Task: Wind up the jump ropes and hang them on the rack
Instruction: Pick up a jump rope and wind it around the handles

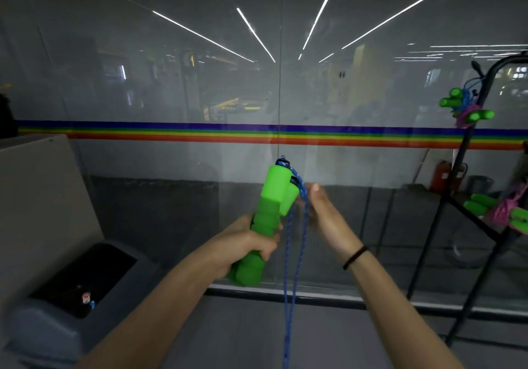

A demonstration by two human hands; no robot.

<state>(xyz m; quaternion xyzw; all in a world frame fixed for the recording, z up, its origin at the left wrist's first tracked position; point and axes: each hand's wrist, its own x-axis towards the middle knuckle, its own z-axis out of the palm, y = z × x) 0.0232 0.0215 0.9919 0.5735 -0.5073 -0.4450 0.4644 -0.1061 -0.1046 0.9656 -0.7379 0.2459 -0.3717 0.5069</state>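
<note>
Rainbow stripe (143, 131) is running across the glass wall and is serving as reference.

1. Below the stripe's left end, a grey bin (43, 325) with a dark opening is standing on the floor.
2. Below the stripe's middle, the left hand (245, 243) is gripping two green foam handles (268, 205) side by side. Its fingers are curling fully round the lower part of the pair, pressed together. The handle tops are pointing up towards the stripe.
3. The blue rope (297, 254) is leaving the handle tops and is hanging in two strands straight down, away from the stripe, out of frame.
4. Just right of those strands, the right hand (323, 211) is showing motion blur. Its fingers are lying roughly straight and close together. Whether they are touching the rope cannot be told. A black band (355, 257) is sitting on that wrist.
5. Below the stripe's right part, a red fire extinguisher (441, 177) is standing behind the glass.
6. Crossing the stripe's right end, the black rack (468, 151) is carrying wound ropes with green handles: a blue bundle (457, 100) and a purple bundle (471, 115) above the stripe, and another purple bundle (503, 211) below it.
</note>
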